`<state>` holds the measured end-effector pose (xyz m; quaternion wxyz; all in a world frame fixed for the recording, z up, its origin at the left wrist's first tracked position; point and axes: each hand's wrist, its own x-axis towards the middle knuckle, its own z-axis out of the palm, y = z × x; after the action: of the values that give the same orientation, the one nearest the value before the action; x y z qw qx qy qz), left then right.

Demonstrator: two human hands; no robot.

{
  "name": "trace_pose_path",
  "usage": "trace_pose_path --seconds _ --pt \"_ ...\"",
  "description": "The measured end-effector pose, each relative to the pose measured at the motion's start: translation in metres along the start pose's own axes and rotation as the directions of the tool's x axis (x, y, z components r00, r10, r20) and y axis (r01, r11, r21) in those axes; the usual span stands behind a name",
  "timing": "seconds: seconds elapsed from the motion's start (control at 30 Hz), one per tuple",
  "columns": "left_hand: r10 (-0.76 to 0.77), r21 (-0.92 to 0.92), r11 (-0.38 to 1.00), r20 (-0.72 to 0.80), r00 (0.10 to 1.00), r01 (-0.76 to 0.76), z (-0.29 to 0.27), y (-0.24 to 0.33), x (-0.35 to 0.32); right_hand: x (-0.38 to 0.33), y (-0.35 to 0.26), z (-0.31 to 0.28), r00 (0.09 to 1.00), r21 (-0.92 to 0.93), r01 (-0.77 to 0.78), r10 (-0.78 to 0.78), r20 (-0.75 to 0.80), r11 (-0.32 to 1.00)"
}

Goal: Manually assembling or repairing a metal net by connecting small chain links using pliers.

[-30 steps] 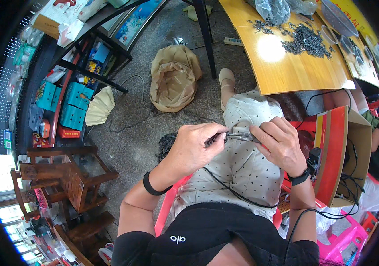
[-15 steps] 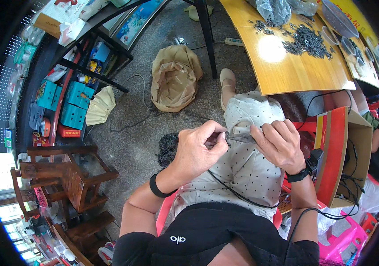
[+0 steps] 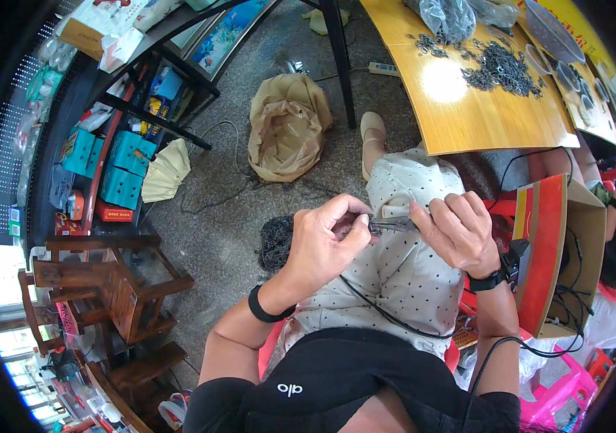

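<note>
Above my lap my left hand (image 3: 328, 238) is closed, thumb and forefinger pinched on a small dark piece (image 3: 374, 222) mostly hidden by the fingers. My right hand (image 3: 458, 232) grips thin grey metal tweezers (image 3: 397, 224) between thumb and curled fingers. Their narrow tips point left and meet the dark piece at my left fingertips. Whether the tips are closed on it is too small to tell. Below the hands lie my light dotted trousers (image 3: 412, 187), with a black cable (image 3: 387, 317) running across them.
A wooden table (image 3: 409, 86) at the upper right bears a pile of small dark parts (image 3: 504, 71) and plastic bags (image 3: 449, 18). An open paper bag (image 3: 288, 130) stands on the floor ahead. A cardboard box (image 3: 560, 252) with cables is at my right, a wooden stool (image 3: 110, 289) at my left.
The tweezers have turned slightly, and their thin arms now show more apart. Both hands stay nearly in place. At the far right another person's hand has moved up.
</note>
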<state>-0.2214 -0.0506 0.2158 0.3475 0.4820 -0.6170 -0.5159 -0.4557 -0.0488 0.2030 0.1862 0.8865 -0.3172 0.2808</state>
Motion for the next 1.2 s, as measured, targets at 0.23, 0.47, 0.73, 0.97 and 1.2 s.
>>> trace_pose_path --seconds 0.23,0.47,0.73,0.97,1.2 --pt "0.059 0.119 0.990 0.156 0.986 -0.078 -0.013 0.000 0.008 0.002 0.006 -0.004 0.993 0.206 -0.109 0.098 0.060 0.973" --pt "0.002 0.108 0.993 0.344 0.939 -0.042 -0.018 -0.001 0.018 0.000 0.005 -0.003 0.990 0.343 -0.143 0.132 0.057 0.928" --pt "0.009 -0.145 0.989 0.256 0.967 0.029 -0.008 -0.027 0.019 -0.003 0.003 0.000 0.949 0.397 -0.301 0.314 0.033 0.867" --pt "0.056 -0.193 0.981 0.250 0.967 -0.007 0.000 -0.014 0.008 0.000 -0.013 -0.003 0.914 0.384 -0.388 0.403 0.046 0.838" --pt "0.214 -0.093 0.974 0.072 0.974 -0.207 0.000 -0.008 -0.018 0.004 -0.060 -0.008 0.834 0.502 -0.493 0.550 0.041 0.711"
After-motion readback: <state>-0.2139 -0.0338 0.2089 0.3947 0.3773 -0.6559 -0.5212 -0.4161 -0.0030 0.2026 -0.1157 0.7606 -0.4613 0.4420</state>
